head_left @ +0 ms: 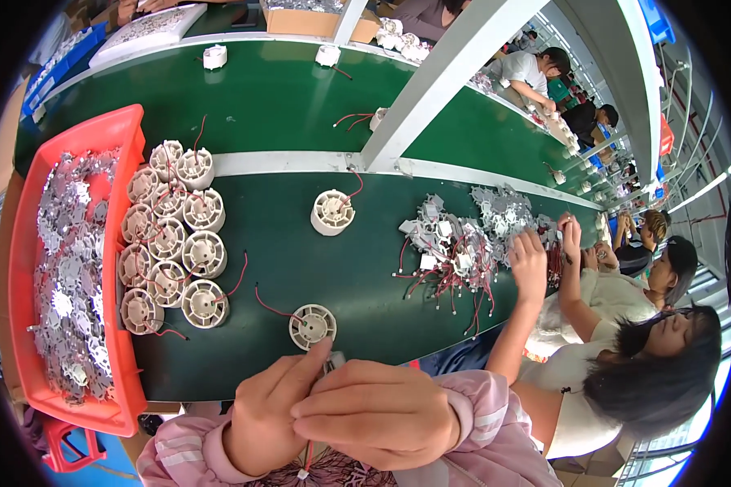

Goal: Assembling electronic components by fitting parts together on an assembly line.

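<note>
My left hand (pixel 272 410) and my right hand (pixel 382 414) are pressed together at the table's near edge, fingers closed. A small grey part (pixel 333 362) pokes out between the fingertips, mostly hidden by them. Below the hands hangs a red wire with a white connector (pixel 303 473), over a bunch of dark red wires (pixel 345 471) by my lap. Just beyond my left fingertips, a round cream plastic housing (pixel 313 326) with a red wire lies on the green table. Another such housing (pixel 333 213) sits farther off.
Several cream housings (pixel 166 239) stand grouped on the left, beside a red bin (pixel 126 325) of grey metal plates (pixel 73 284). To the right lies a pile of wired metal parts (pixel 455 252), where a co-worker's hands (pixel 529 260) work. A white post (pixel 447 81) rises beyond the table.
</note>
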A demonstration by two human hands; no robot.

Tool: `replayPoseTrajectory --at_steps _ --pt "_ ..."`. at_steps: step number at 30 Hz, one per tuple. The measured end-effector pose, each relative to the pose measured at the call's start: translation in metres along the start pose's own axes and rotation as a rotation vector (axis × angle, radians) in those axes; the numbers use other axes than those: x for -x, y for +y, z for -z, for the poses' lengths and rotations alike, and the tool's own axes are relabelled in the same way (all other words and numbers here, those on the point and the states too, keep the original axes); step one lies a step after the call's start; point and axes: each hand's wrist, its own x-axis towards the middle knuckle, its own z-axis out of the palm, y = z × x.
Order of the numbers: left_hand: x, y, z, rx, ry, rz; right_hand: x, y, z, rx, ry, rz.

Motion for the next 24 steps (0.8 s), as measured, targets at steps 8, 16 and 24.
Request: replayPoseTrajectory --at_steps 8,16,24 --pt "0.010 -0.002 0.004 0.730 0.197 0.460 0.006 0.005 -0.008 0.472 0.090 -0.152" --pt "0.016 0.000 -0.001 0.728 0.237 0.497 0.030 0.006 -0.020 0.490 -0.020 -0.247" --pt "0.020 -0.020 0.000 0.976 -0.074 0.791 0.031 0.011 -0.012 0.441 -0.098 -0.467"
